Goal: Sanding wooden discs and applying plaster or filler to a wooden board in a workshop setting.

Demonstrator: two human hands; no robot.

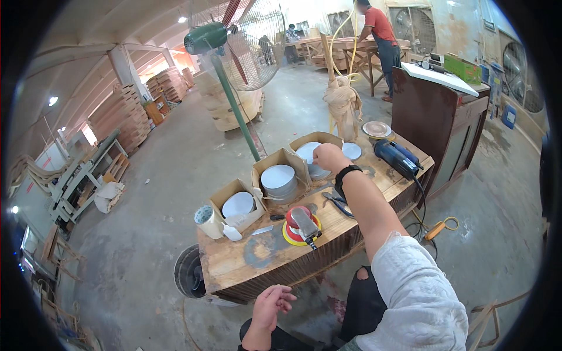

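Note:
My right hand [331, 157] reaches over the far carton [301, 139], its curled fingers at a stack of round white discs [308, 153] that look like sanding discs. What its fingertips pinch, if anything, is hidden. Nearer to me, my left hand [270, 307] hangs empty before the bench, fingers loosely bent and apart. Two more cartons of white discs [278, 177] [238, 205] stand along the bench's far edge. A red and yellow air sander [301, 225] lies between my hands, with pliers [338, 205] under my right forearm.
The wooden bench [225, 263] also bears a blue power tool [397, 159], a flat blade [263, 230] and a white cup-like container [208, 221]. A green pedestal fan [231, 99] stands behind it, a brown cabinet [424, 111] to the right. A person [383, 35] works farther back.

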